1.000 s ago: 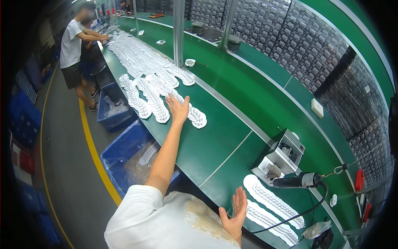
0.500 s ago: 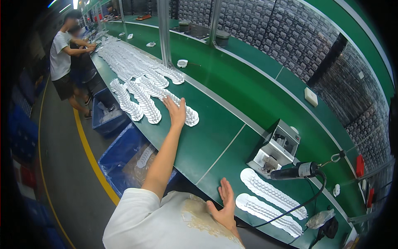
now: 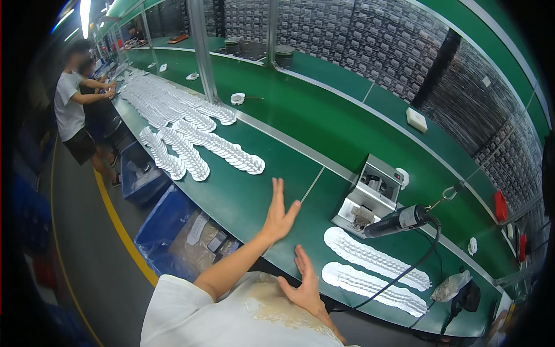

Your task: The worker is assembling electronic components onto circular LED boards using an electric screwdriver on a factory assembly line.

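My left hand (image 3: 280,217) hangs over the green bench with its fingers stretched and thumb apart, holding nothing. Just beyond it ends a row of overlapping white disc-like pieces (image 3: 231,152); the hand is apart from the row. Close to my body, my right hand (image 3: 304,288) is also empty, its fingers extended and thumb spread. To the right of that hand lie two more rows of overlapping white pieces, an upper row (image 3: 376,258) and a lower row (image 3: 373,289).
Behind the right-hand rows stands a metal bench machine (image 3: 370,191). A black cylindrical power tool (image 3: 396,221) hangs there on a hook, its cable crossing the rows. Blue bins (image 3: 165,231) stand below the bench's left edge. A person (image 3: 72,104) works at the far left.
My left hand has come off the end of the white row and moved right and nearer to me. My right hand stays near my body. The view has shifted slightly.
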Available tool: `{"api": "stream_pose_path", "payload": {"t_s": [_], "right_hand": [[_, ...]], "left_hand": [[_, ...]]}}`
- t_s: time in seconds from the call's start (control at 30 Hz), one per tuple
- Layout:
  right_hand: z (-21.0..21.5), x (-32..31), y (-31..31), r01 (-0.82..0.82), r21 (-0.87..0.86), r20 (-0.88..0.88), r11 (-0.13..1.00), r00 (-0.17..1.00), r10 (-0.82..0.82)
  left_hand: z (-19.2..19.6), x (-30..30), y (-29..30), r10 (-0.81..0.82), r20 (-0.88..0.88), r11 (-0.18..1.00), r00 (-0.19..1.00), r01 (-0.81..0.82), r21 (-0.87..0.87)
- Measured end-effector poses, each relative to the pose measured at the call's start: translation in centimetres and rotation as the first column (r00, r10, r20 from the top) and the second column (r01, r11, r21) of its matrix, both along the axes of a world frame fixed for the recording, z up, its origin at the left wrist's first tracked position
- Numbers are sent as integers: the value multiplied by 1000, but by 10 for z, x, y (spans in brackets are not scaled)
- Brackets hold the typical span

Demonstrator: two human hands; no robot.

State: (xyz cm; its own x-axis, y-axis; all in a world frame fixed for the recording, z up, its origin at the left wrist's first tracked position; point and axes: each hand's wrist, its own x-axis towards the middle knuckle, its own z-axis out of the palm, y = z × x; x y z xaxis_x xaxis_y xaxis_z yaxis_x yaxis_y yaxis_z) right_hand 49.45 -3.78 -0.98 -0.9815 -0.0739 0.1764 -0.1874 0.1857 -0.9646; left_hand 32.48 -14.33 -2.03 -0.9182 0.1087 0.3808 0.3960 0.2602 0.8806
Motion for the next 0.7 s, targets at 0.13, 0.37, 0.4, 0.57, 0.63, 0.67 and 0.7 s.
{"api": "stream_pose_path", "payload": {"t_s": [0.13,0.37,0.4,0.57,0.63,0.67,0.7], "right_hand": [[9,-7,-2,-131,141,-19,981,991,135],[6,-46,-26,-203,112,142,973,972,186],[5,-48,-27,-151,99,89,984,986,143],[0,-42,-32,-85,113,24,990,996,83],[1,-44,-34,-92,110,29,990,996,89],[2,-44,-35,-94,113,36,989,995,91],[2,-45,-34,-80,115,51,990,996,75]], "left_hand": [[5,12,10,-253,-97,959,963,237,-155],[25,-36,-37,19,-71,876,997,-50,-480],[23,-41,-51,86,-97,856,992,-123,-502],[6,-64,-115,289,-186,798,939,-344,-495],[4,-70,-122,234,-266,845,935,-331,-421],[4,-72,-121,140,-226,850,964,-234,-472],[3,-76,-112,127,-221,856,967,-220,-468]]}}
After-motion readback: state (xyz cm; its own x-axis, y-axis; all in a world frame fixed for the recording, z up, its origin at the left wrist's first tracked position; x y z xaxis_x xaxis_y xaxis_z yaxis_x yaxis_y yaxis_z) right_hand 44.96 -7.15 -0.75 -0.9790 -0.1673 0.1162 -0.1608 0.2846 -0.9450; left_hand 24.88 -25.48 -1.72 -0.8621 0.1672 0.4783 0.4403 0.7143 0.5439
